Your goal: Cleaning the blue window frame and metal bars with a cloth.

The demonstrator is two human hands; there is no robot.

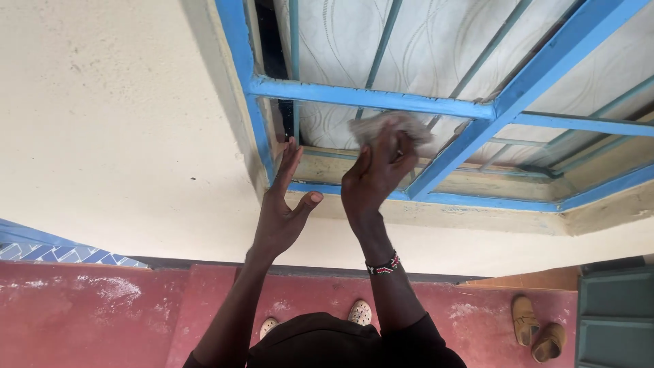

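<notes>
While the left hand point(283, 204) braces flat, the right hand point(375, 174) rubs a rag point(395, 127) on the window.
Rag's bunched in the right grip, pressed to the glass pane point(340, 54) just under the blue crossbar point(368, 97). Left grip's released, fingers spread against the frame's lower left corner point(267, 163), probably for balance; both arms stretch forward.

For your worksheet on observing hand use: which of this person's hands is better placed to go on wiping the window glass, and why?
The right hand, probably. It grips the crumpled cloth and presses it against the pane beside the blue window frame. The left hand holds nothing; its open fingers rest at the frame's left edge.
</notes>
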